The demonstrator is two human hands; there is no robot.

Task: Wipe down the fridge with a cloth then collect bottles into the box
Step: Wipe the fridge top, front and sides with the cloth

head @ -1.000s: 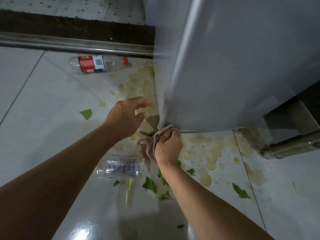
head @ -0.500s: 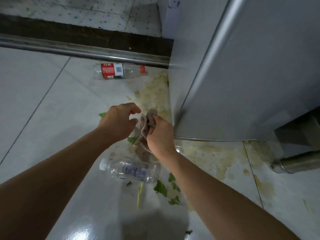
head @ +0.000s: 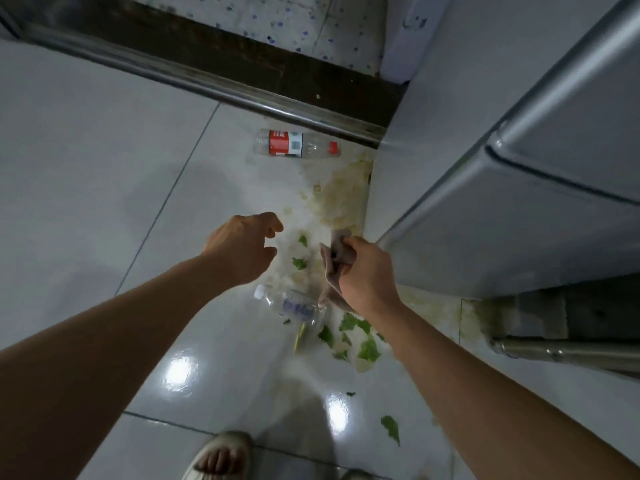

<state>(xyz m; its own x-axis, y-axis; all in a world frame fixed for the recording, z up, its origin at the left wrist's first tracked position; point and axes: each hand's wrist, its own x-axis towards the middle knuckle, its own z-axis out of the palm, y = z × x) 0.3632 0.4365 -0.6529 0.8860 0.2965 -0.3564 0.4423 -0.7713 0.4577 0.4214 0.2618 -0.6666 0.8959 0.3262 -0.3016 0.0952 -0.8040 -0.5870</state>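
The grey fridge (head: 485, 216) fills the right side, its lower door corner close to my right hand (head: 367, 275). That hand is closed around a crumpled grey-brown cloth (head: 334, 268), held off the fridge, just left of the corner. My left hand (head: 244, 247) hovers over the floor with fingers loosely curled and holds nothing. A clear plastic bottle with a white cap and blue label (head: 294, 304) lies on the floor below both hands. A second clear bottle with a red label and red cap (head: 294, 144) lies farther off, near the threshold.
Yellowish spill stains (head: 341, 195) spread over the white tiles beside the fridge. Green leaf scraps (head: 360, 337) are scattered around the near bottle. A metal door threshold (head: 207, 84) crosses the top. A steel leg (head: 568, 351) sticks out at right. My sandalled foot (head: 221, 455) shows below.
My right hand pulled the cloth away from the fridge's bottom corner and lifted it. The view rose and tilted, so both bottles and my foot now show.
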